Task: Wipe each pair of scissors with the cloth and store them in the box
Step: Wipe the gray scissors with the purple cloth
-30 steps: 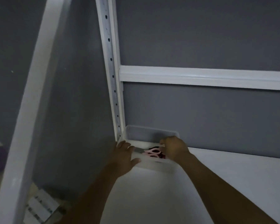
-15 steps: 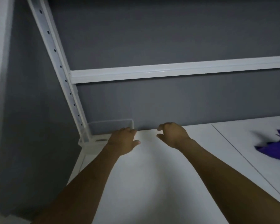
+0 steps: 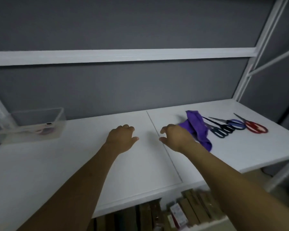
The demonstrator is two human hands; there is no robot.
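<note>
Left hand, right hand hover empty, fingers loosely curled; right beside cloth near surface's back edge, likely to grab it

Three pairs of scissors lie on the tabletop: one black pair, one blue pair and one red pair. There is one purple cloth and one clear box, with pink handles inside it, too blurred to count. Two hands show, the left hand and the right hand.
</note>
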